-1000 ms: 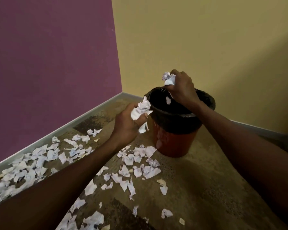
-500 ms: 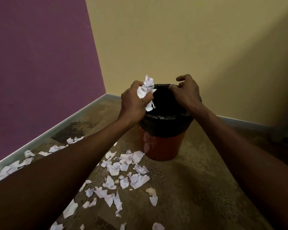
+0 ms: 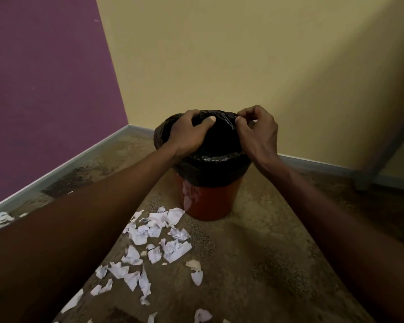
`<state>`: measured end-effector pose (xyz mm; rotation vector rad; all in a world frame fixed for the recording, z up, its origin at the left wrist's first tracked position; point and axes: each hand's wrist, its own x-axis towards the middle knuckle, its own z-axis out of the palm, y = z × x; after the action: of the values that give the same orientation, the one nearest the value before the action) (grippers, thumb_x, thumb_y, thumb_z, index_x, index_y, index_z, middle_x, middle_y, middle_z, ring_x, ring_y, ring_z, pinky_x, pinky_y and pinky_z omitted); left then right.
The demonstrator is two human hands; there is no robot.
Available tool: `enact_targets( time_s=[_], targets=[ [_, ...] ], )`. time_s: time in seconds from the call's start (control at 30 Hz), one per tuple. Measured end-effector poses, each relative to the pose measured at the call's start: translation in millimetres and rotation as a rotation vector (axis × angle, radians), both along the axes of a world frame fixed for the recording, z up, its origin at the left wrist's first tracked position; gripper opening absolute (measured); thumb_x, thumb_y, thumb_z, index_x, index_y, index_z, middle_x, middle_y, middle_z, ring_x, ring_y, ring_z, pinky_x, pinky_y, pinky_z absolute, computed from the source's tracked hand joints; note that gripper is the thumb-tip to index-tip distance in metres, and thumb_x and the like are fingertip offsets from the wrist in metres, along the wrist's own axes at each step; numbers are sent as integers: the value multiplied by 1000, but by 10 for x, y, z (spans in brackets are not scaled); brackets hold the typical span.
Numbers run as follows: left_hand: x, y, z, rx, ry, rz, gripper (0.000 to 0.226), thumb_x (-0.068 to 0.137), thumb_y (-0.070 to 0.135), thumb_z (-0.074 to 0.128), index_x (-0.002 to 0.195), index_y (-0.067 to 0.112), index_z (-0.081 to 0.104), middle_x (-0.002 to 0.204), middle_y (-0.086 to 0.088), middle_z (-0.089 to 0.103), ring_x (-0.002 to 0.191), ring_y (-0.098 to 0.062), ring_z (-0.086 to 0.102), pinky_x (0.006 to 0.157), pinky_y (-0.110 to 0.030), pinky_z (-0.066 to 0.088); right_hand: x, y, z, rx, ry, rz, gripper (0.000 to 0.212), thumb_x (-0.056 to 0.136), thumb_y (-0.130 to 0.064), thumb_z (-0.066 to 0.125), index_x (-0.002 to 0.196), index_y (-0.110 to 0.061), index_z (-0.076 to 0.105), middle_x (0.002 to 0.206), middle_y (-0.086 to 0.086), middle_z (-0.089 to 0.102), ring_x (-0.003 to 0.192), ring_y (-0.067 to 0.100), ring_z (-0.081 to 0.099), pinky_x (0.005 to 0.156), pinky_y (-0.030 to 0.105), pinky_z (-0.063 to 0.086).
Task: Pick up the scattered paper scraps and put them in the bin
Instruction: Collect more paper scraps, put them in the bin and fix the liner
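Fingers of our left hand (image 3: 188, 134) spread over the bin (image 3: 210, 197) mouth, holding nothing; our right hand (image 3: 258, 134) pinches the black liner (image 3: 228, 117); scraps (image 3: 156, 231) near.

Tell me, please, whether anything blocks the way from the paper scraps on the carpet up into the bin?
Nothing fixed does. The paper scraps lie on open carpet in front of the bin, which has no lid. Only the left hand and right hand are at its mouth, at the black liner.

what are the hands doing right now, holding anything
Left hand: open, fingers spread over the mouth of the black-lined red plastic bin, holding nothing.
Right hand: pinching the black plastic liner at the rim.
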<state>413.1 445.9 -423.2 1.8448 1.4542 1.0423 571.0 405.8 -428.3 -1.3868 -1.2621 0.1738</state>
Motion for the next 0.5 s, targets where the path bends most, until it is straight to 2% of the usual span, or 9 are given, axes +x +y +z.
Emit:
enact_targets(
  time_s=[0.1, 0.2, 0.27, 0.37, 0.43, 0.5],
  targets=[
    [-113, -148, -84, 107, -166, 72, 39, 93, 47, 55, 120, 20, 61, 119, 3, 63, 110, -18, 60, 88, -29, 47, -135, -64, 23, 35, -8, 17, 12, 85, -20, 57, 91, -17, 66, 87, -5, 67, 80, 10, 62, 73, 29, 53],
    [-310, -334, -196, 155, -247, 154, 23, 93, 46, 55, 93, 24, 64, 94, 6, 66, 90, -17, 64, 82, -46, 56, -336, -231, 2, 115, -93, 83, 9, 87, -16, 59, 90, -12, 66, 80, -6, 64, 71, 4, 58, 63, 12, 44],
    [-467, -494, -298, 155, -260, 201, 25, 92, 46, 53, 89, 24, 64, 87, 6, 66, 85, -19, 65, 78, -48, 57, -469, -378, -57, 200, -202, 170, 8, 88, -13, 59, 88, -8, 65, 78, -1, 64, 69, 9, 58, 62, 15, 44],
    [-714, -758, -556, 101, -226, 275, 31, 89, 49, 51, 89, 21, 66, 89, 3, 69, 86, -19, 66, 78, -49, 57, -618, -592, -264, 242, -335, 320, 6, 88, -10, 59, 87, -7, 65, 79, 3, 65, 71, 13, 60, 62, 24, 47],
    [-857, -994, -780, 19, -208, 298, 25, 90, 44, 54, 88, 23, 67, 88, 2, 70, 85, -19, 67, 79, -48, 57, -685, -742, -504, 172, -351, 408, 5, 88, -10, 60, 88, -10, 65, 80, 1, 66, 73, 10, 62, 63, 25, 51],
    [-979, -1282, -1053, -60, -176, 286, 13, 92, 34, 58, 89, 26, 67, 87, 4, 71, 83, -16, 68, 79, -41, 57, -709, -880, -836, 17, -332, 497, 5, 88, -11, 60, 86, -13, 65, 80, -1, 69, 73, 11, 65, 64, 30, 54]
  ],
)
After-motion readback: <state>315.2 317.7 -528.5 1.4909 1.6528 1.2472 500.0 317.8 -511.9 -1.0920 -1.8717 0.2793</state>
